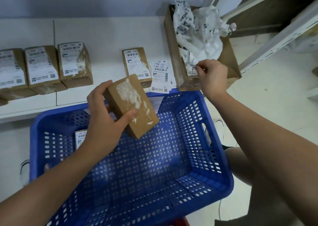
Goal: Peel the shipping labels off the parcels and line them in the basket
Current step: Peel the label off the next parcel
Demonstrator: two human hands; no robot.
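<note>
My left hand [103, 115] grips a small brown parcel [132, 105] above the blue basket [213, 150]; the parcel's top face shows only white label residue. My right hand [210, 76] is at the near rim of a cardboard box [177, 65], pinching a torn strip of label [191, 69] between thumb and fingers. One labelled parcel [80, 138] lies inside the basket at its left, partly hidden by my left forearm. Three labelled parcels [43, 67] stand in a row on the white shelf at the left, and one more [136, 64] stands in the middle.
The cardboard box is stuffed with crumpled peeled labels [197, 27]. A loose flat label [160, 76] lies on the white shelf [106, 36] between the middle parcel and the box. White metal racking [284, 33] rises at the right. Pale floor lies beyond the basket's right side.
</note>
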